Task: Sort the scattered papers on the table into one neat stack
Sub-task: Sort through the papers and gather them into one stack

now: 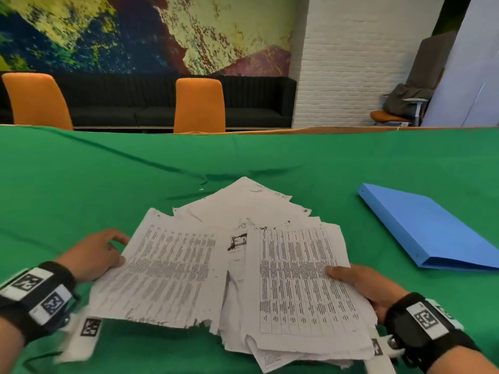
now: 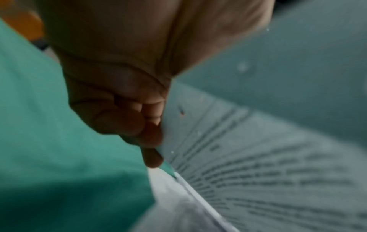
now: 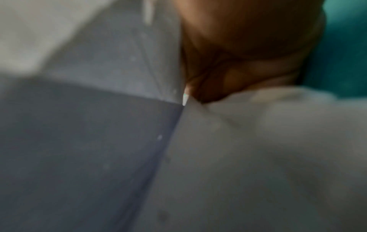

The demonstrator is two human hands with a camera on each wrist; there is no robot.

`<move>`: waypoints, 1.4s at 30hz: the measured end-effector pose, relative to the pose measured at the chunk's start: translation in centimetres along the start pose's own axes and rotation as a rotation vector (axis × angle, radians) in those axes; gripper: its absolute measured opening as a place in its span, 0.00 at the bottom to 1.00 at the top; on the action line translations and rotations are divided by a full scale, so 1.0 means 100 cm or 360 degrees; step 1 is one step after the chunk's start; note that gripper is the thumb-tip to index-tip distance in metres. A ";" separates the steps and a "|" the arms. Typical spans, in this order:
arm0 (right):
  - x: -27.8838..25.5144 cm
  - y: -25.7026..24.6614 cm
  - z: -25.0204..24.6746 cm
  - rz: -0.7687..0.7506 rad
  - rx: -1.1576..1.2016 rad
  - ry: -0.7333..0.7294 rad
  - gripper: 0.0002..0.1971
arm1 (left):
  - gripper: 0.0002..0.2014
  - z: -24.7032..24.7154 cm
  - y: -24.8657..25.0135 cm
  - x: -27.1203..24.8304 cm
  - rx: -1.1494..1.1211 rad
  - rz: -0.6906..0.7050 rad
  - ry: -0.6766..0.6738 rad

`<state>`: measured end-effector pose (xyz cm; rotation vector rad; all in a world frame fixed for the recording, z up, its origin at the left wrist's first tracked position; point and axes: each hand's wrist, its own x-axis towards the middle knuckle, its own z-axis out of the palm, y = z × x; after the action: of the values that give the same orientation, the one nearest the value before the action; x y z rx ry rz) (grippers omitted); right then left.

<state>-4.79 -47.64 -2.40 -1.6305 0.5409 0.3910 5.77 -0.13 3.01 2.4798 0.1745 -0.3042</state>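
A fanned heap of white printed papers [image 1: 235, 255] lies on the green tablecloth [image 1: 81, 184] in front of me. My left hand [image 1: 97, 255] pinches the left edge of a text-covered sheet [image 1: 167, 268], thumb on top; the left wrist view shows the fingers [image 2: 151, 122] curled under that sheet [image 2: 258, 172]. My right hand [image 1: 361, 284] grips the right edge of a thicker bundle topped by a table-printed page [image 1: 299, 276], thumb on top, fingers hidden below. The right wrist view is blurred, showing only paper [image 3: 258, 157] and palm [image 3: 248, 39].
A closed blue binder [image 1: 429, 230] lies on the cloth at the right. Two orange chairs [image 1: 199, 106] stand behind the table's far edge, in front of a dark sofa [image 1: 256, 103]. Bare green cloth spreads to the left and beyond the papers.
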 end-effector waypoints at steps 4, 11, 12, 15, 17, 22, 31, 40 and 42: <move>-0.002 -0.008 0.002 -0.0114 -0.0043 0.0010 0.14 | 0.23 -0.006 -0.020 0.003 0.0349 -0.0121 0.0114; -0.033 -0.042 0.000 -0.0743 0.0144 0.0069 0.16 | 0.61 0.069 0.076 -0.040 -0.0450 0.0455 -0.0280; -0.039 -0.047 -0.001 -0.0853 0.0175 0.0089 0.16 | 0.62 0.078 0.092 -0.046 -0.0627 0.0547 -0.0384; -0.050 -0.055 0.001 -0.1123 0.0212 0.0089 0.16 | 0.46 0.091 0.135 -0.051 -0.1054 0.0885 -0.0467; -0.049 -0.054 0.007 -0.1253 0.0159 0.0103 0.15 | 0.42 0.088 0.155 -0.049 -0.1153 0.1008 -0.0247; -0.046 -0.062 0.024 -0.1622 0.0223 0.0294 0.18 | 0.34 0.081 0.180 -0.044 -0.1374 0.1219 0.0174; -0.022 -0.040 0.034 -0.1344 0.0318 0.0242 0.18 | 0.44 0.102 0.154 -0.027 -0.1428 0.1146 0.0339; -0.016 -0.050 0.032 -0.1293 0.0506 0.0095 0.24 | 0.43 0.069 0.170 -0.028 -0.1509 0.1631 0.0309; -0.016 -0.050 0.033 -0.1309 0.0512 0.0084 0.24 | 0.42 0.065 0.171 -0.028 -0.1335 0.1715 0.0321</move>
<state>-3.11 -43.81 2.19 -1.4099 -0.0594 -0.3361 5.29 -17.79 8.43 1.4676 -0.7761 0.4075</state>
